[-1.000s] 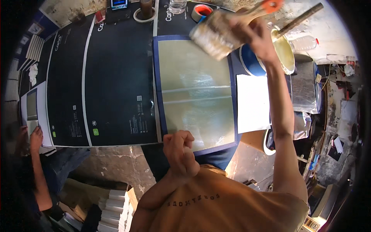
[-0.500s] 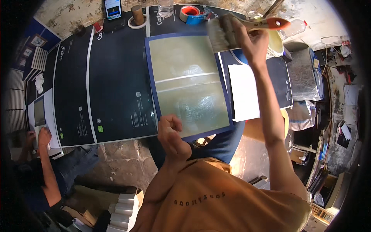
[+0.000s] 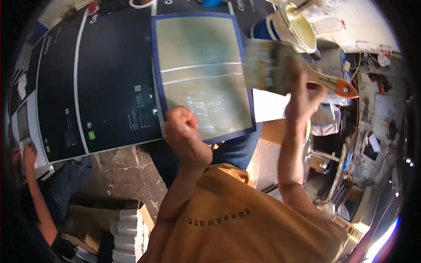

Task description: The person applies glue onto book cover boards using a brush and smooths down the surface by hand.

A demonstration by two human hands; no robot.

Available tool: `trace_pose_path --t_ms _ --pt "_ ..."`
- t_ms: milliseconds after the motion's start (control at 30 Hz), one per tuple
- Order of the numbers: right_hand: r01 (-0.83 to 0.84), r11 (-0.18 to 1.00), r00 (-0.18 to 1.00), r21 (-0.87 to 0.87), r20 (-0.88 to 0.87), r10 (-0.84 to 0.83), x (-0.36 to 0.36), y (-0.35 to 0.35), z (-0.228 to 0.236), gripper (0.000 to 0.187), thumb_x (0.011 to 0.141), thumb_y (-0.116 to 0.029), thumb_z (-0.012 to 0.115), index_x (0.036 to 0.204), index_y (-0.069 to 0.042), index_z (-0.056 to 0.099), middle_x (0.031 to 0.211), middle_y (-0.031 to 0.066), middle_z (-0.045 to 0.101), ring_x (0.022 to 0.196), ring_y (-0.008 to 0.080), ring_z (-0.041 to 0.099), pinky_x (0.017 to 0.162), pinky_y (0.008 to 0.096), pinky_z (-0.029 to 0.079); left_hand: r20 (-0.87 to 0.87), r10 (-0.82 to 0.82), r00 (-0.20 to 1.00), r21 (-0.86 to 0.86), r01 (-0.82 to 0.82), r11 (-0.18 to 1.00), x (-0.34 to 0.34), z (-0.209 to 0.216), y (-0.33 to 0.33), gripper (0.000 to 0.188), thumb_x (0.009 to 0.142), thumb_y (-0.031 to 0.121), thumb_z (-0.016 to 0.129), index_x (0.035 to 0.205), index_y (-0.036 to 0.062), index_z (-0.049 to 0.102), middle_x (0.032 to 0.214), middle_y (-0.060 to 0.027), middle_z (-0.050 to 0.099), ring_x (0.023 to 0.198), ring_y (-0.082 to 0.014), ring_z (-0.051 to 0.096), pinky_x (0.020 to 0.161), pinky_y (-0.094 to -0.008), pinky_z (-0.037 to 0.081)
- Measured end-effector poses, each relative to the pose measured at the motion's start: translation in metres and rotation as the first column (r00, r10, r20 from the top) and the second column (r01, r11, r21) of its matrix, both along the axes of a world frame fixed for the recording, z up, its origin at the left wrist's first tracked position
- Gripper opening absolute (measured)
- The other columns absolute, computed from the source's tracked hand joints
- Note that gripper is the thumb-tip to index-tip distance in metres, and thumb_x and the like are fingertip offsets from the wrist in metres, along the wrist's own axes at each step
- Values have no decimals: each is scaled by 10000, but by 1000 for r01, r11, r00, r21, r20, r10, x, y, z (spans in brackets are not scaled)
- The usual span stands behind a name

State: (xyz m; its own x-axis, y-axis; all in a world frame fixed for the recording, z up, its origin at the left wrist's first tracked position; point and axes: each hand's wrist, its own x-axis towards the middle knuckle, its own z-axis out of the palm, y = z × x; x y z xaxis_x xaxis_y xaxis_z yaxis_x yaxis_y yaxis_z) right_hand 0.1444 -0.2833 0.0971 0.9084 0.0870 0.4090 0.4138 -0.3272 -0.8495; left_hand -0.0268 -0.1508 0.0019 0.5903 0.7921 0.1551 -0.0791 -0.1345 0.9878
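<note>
My right hand (image 3: 302, 94) is closed around a wide flat brush (image 3: 266, 65) with a pale wooden handle and an orange tip. Its bristles, coated and blurred by motion, are just off the right border of a blue-edged panel (image 3: 197, 105). Two pale strips cross the panel's greenish-beige middle, and wet, shiny streaks lie on its lower half. At the panel's lower left corner my left hand (image 3: 186, 133) rests with its fingers curled in; no object shows in them. A white and blue bucket (image 3: 272, 26) with pale, creamy contents stands beyond the brush.
Dark printed boards (image 3: 118, 87) cover the table. A white sheet (image 3: 269, 107) shows right of the panel. A clear plastic bottle (image 3: 329, 25) lies behind the bucket. At the far left, another person's hand (image 3: 30, 155) is on a similar panel. Stacked white blocks (image 3: 127, 232) stand below.
The brush in my right hand has moved down and right relative to the panel, and more of the bucket now shows. The whole view has shifted; my left hand stays by the panel's lower left corner.
</note>
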Motion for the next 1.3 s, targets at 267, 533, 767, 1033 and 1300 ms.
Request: trace_pose_path --t_ms 267,533,767,1033,1300 --pt "129 947 988 -294 -46 -149 -27 -65 -18 201 889 -146 718 904 53 696 795 74 693 740 103 648 656 245 503 43 -70 997 11 69 998 4 2 -2 512 1020 462 283 874 0 449 783 -125 471 638 -214 448 608 -332 358" --pt "-62 954 996 -292 -84 39 -75 1 -10 145 853 -106 726 893 -10 624 783 46 621 740 121 581 648 256 449 -7 -13 1000 -137 12 990 1 5 -2 710 980 703 106 981 84 456 750 -13 439 703 -102 376 662 -252 289" --pt "284 942 952 -179 -66 -300 -59 -97 5 199 858 -154 745 866 -9 609 737 37 623 650 79 564 590 213 449 154 35 987 -223 1 975 1 2 -13 707 979 693 118 981 47 406 810 -36 441 712 -107 382 654 -264 305" --pt "-105 911 984 -398 -172 39 -107 -34 -26 218 840 -175 752 885 -5 624 766 33 600 745 97 526 669 273 408 131 89 987 -160 -68 985 -5 -6 -2 711 976 711 147 985 56 423 776 -50 453 691 -119 377 663 -246 322" --pt "256 950 967 -179 31 -255 -72 -111 38 341 872 -195 751 1101 20 620 1011 96 667 888 160 646 869 312 541 734 -111 670 -323 488 811 -15 32 80 803 984 691 183 1091 -39 502 983 -121 507 853 -218 467 817 -381 365"
